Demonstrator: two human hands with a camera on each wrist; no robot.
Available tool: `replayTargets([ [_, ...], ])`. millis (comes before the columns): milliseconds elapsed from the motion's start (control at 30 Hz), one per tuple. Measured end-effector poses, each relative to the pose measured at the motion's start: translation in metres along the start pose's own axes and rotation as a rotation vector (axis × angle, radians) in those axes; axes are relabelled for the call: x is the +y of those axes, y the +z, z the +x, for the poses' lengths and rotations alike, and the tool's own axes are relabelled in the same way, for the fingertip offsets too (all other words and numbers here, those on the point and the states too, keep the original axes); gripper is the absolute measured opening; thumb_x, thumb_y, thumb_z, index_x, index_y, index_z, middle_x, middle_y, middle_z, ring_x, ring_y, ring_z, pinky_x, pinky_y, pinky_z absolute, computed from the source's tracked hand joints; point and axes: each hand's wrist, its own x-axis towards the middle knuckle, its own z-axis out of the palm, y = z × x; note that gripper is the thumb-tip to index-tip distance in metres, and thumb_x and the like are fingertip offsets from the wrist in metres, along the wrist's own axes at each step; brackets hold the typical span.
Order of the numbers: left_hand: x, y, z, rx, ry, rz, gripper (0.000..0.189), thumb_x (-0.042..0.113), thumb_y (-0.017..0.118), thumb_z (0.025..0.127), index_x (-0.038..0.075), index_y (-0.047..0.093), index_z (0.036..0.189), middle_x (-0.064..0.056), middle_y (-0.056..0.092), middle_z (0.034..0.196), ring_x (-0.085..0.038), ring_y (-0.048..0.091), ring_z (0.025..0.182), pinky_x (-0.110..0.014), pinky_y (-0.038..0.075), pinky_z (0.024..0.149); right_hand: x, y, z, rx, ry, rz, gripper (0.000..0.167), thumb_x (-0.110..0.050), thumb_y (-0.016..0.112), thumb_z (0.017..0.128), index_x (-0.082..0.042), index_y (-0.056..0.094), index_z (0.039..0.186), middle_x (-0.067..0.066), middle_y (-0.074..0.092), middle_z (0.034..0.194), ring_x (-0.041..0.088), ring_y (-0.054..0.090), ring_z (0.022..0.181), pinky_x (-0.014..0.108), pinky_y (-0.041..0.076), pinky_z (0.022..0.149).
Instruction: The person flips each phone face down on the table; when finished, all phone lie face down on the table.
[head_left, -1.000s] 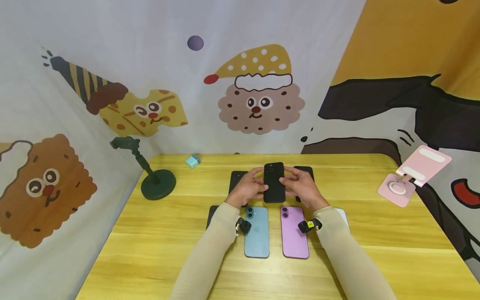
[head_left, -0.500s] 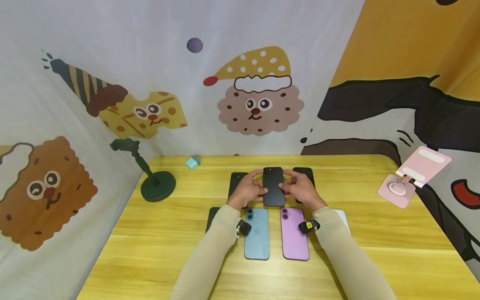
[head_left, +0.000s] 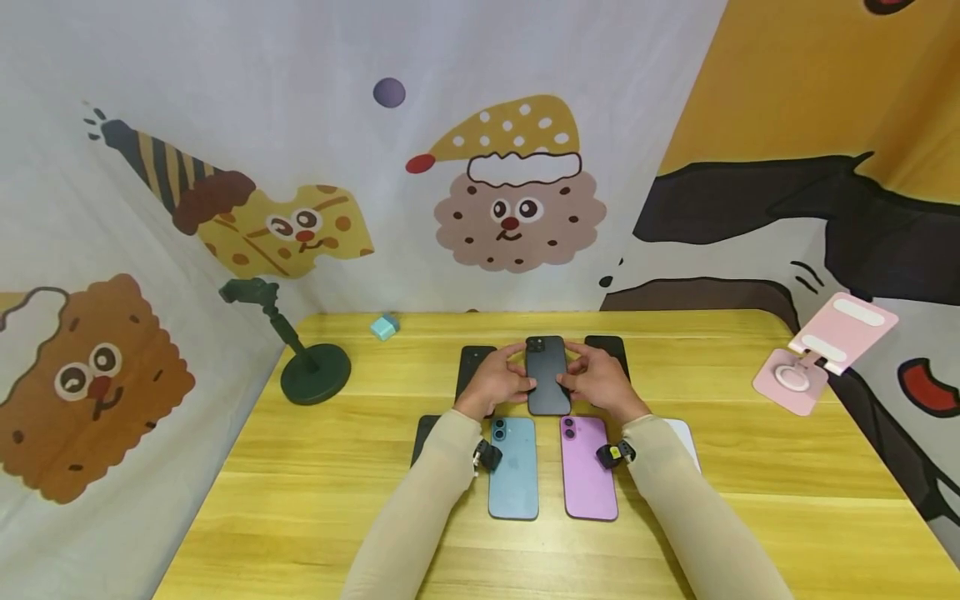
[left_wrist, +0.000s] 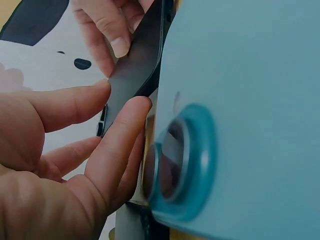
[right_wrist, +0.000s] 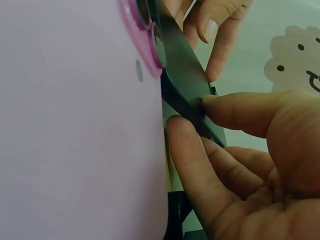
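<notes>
A dark grey phone [head_left: 548,383], camera end away from me, is held by its long edges between both hands. My left hand [head_left: 495,382] pinches its left edge with thumb and fingers; my right hand [head_left: 602,383] does likewise on the right. In the left wrist view the phone [left_wrist: 135,70] is seen at a slant, thumb on its back; the right wrist view shows the phone [right_wrist: 187,65] tilted too. Black phones lie partly hidden under each hand, one left [head_left: 472,360], one right [head_left: 611,344]. Nearer me lie a blue phone [head_left: 514,483] and a pink phone [head_left: 588,492].
Another dark phone [head_left: 424,428] and a white phone [head_left: 686,440] are partly covered by my forearms. A dark green stand [head_left: 315,375] is at the table's left, beside a small light blue block [head_left: 385,327]. At the right stands a pink phone stand [head_left: 843,332]. A printed curtain [head_left: 330,108] hangs behind.
The held phone has tipped, so its back looks lighter grey and its camera lenses show more clearly. It sits slightly lower in view. Both hands keep their grip on its edges.
</notes>
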Motion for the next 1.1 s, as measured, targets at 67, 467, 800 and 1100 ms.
replayTargets([
  [67,0.0009,0.0001,-0.0012,0.002,-0.002,0.007,0.079,-0.002,0.079,0.092,0.023,0.048,0.160,-0.013,0.064,0.113,-0.023,0.073,0.089,-0.033,0.066,0.076,-0.0009,0.0003,-0.0005,0.008,0.000,-0.019,0.076,-0.016,0.081,0.095,-0.013,0.045,0.162,0.022,0.072,0.118,0.022,0.077,0.082,0.033,0.065,0.069],
  [467,0.0019,-0.0005,-0.0063,-0.023,-0.001,0.061,0.075,0.007,0.080,0.095,0.018,0.046,0.161,-0.017,0.064,0.130,-0.024,0.077,0.098,-0.038,0.066,0.085,-0.0031,0.0007,-0.0045,0.024,0.008,-0.018,0.078,-0.013,0.084,0.091,-0.011,0.047,0.160,0.024,0.071,0.124,0.022,0.078,0.081,0.033,0.066,0.069],
  [800,0.0030,-0.0034,-0.0068,-0.037,-0.013,0.042,0.077,0.011,0.081,0.095,0.015,0.043,0.163,-0.019,0.061,0.137,-0.026,0.077,0.103,-0.040,0.065,0.088,-0.0044,-0.0012,-0.0057,0.022,0.012,-0.005,0.078,-0.012,0.085,0.090,-0.009,0.047,0.158,0.023,0.070,0.127,0.025,0.079,0.088,0.034,0.066,0.072],
  [1100,0.0053,-0.0019,-0.0092,-0.016,-0.023,0.036,0.072,0.013,0.080,0.096,0.014,0.047,0.160,-0.018,0.062,0.137,-0.026,0.076,0.106,-0.040,0.065,0.088,-0.0035,-0.0048,-0.0057,-0.008,0.009,-0.003,0.070,-0.021,0.083,0.094,-0.007,0.051,0.154,0.023,0.069,0.134,0.026,0.078,0.093,0.039,0.065,0.079],
])
